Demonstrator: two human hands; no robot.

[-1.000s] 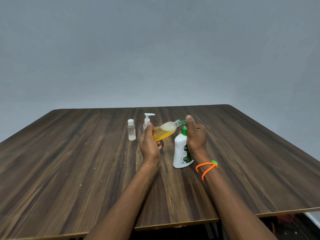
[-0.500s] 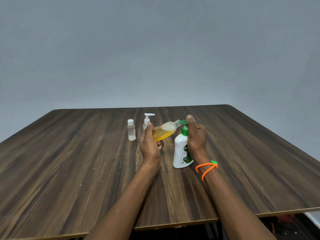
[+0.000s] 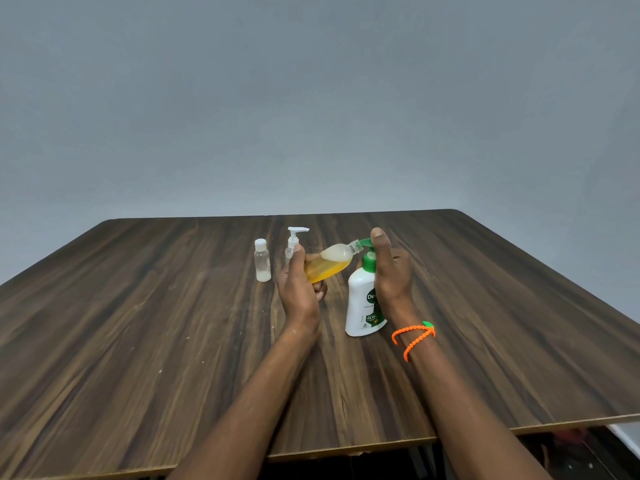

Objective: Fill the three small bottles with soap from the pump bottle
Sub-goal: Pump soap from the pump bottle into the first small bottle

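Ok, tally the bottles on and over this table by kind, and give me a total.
Small bottles holding amber soap: 1, the tilted bottle gripped in the left hand.
Small clear bottles without amber soap: 2, the capped bottle and the pump-top bottle standing on the table.
Large white pump bottles: 1, the soap bottle under the right hand.
Total: 4 bottles.

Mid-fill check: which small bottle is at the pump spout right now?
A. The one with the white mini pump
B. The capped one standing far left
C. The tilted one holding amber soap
C: the left hand holds the tilted bottle, its neck against the green spout.
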